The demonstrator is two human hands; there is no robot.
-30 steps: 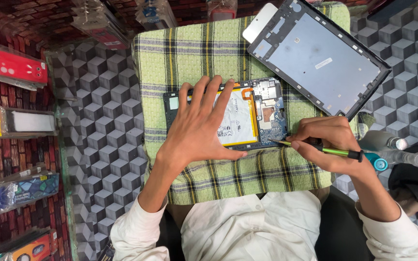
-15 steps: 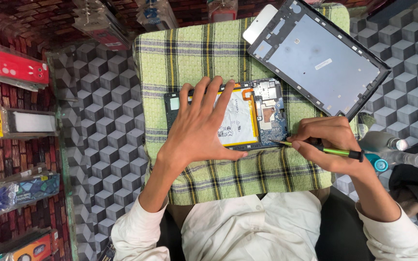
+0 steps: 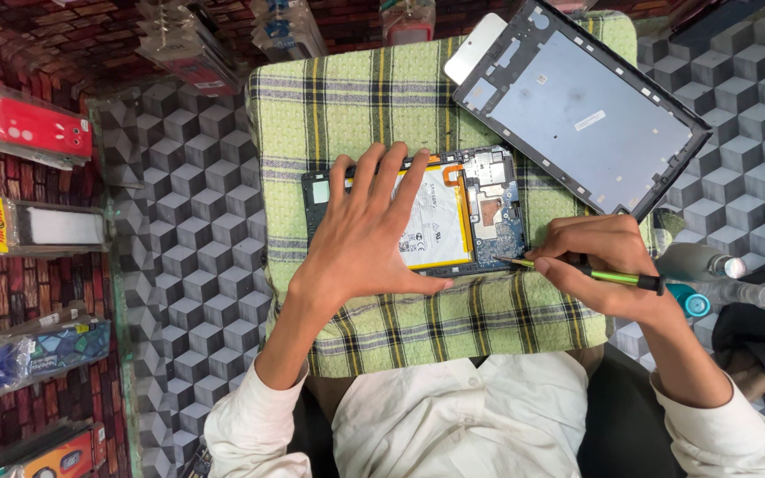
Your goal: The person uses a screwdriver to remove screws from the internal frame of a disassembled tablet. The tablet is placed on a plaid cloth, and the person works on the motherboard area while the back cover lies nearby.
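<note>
An opened tablet [image 3: 480, 212] lies on a green checked cloth [image 3: 374, 106], its white battery and blue circuit board exposed. My left hand [image 3: 369, 235] rests flat on the battery with fingers spread, pressing the device down. My right hand [image 3: 599, 265] grips a thin green-and-black screwdriver [image 3: 591, 273] like a pen. Its metal tip touches the lower right corner of the circuit board. The removed grey back frame [image 3: 586, 115] sits tilted at the upper right, partly off the cloth.
Packaged phone cases [image 3: 33, 133] lie along the left edge and at the top. Small bottles [image 3: 710, 265] and a blue cap stand at the right. A cube-patterned surface [image 3: 188, 230] surrounds the cloth.
</note>
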